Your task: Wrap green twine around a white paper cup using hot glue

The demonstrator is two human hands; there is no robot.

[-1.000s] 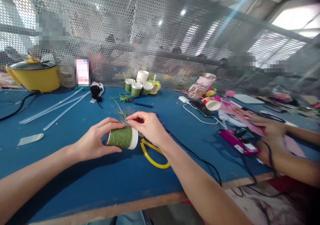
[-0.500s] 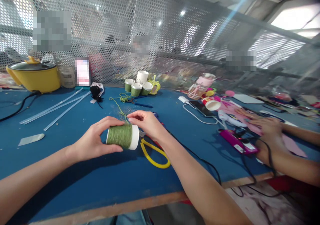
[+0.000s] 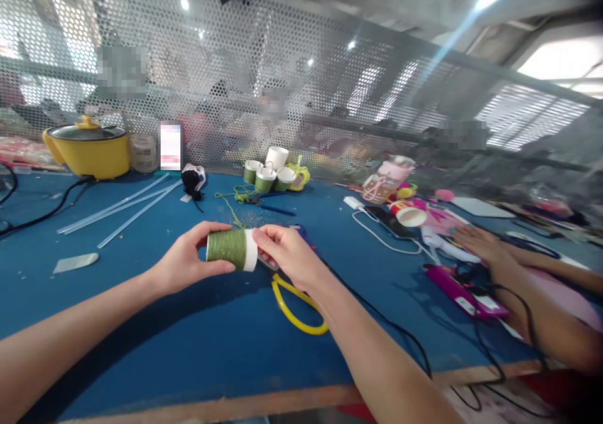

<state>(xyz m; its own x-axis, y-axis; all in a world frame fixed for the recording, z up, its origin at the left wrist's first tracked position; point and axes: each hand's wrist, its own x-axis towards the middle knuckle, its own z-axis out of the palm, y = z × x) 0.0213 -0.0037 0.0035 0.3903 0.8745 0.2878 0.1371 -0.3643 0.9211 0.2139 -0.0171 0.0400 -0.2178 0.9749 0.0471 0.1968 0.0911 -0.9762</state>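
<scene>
A white cup wound with green yarn lies sideways above the table, its white rim facing right. My left hand grips the yarn-covered part, thumb below and fingers over the top. With the thumb pressed on the white rim, my right hand holds the other end; some of its fingers are hidden behind the cup. From behind the cup a green yarn strand runs back to a small tangle of yarn. Yellow-handled scissors lie below my right hand, partly covered by it.
Yarn-wrapped cups and blue-handled pliers sit at the back. Glue sticks, a phone and a yellow electric pot stand left. To the right are a purple power strip, cables and another person's hands.
My right hand has gone from pinching at the cup's top edge, by the yarn, to gripping its white rim. The cup is tilted less. The camera view has shifted slightly.
</scene>
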